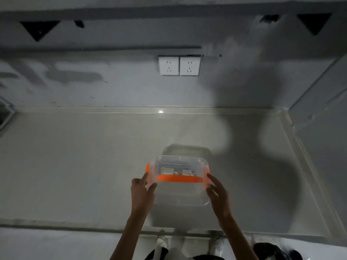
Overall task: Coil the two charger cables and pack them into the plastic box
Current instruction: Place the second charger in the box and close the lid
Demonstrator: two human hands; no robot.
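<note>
One plastic box, left fingers pinching, right fingers alongside

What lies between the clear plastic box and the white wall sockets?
Only bare grey countertop and wall, in the head view, between the clear plastic box with orange clips and the white wall sockets.

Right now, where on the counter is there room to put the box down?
The counter is bare left of the plastic box, and behind it up to the wall with the sockets. Right of it is bare too, in shadow, up to the side wall. Crowded only in front, where the left hand and right hand flank the box.
</note>
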